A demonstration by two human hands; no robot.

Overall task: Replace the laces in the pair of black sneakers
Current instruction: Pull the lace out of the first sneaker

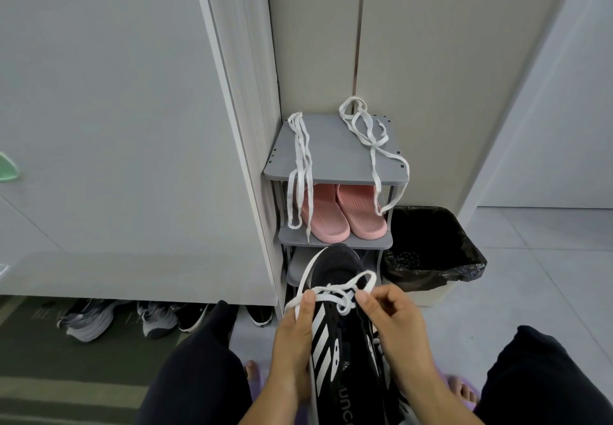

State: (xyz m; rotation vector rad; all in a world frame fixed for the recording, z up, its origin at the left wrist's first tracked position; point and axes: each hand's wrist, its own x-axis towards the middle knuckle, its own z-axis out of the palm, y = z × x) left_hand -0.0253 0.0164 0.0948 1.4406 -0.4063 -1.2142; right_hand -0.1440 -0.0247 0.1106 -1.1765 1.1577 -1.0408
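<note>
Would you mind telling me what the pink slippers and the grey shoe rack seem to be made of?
Pink slippers: likely moulded foam or rubber, matte, with ribbed footbeds. Grey shoe rack: probably plastic, smooth matte panels with slotted corners.
</note>
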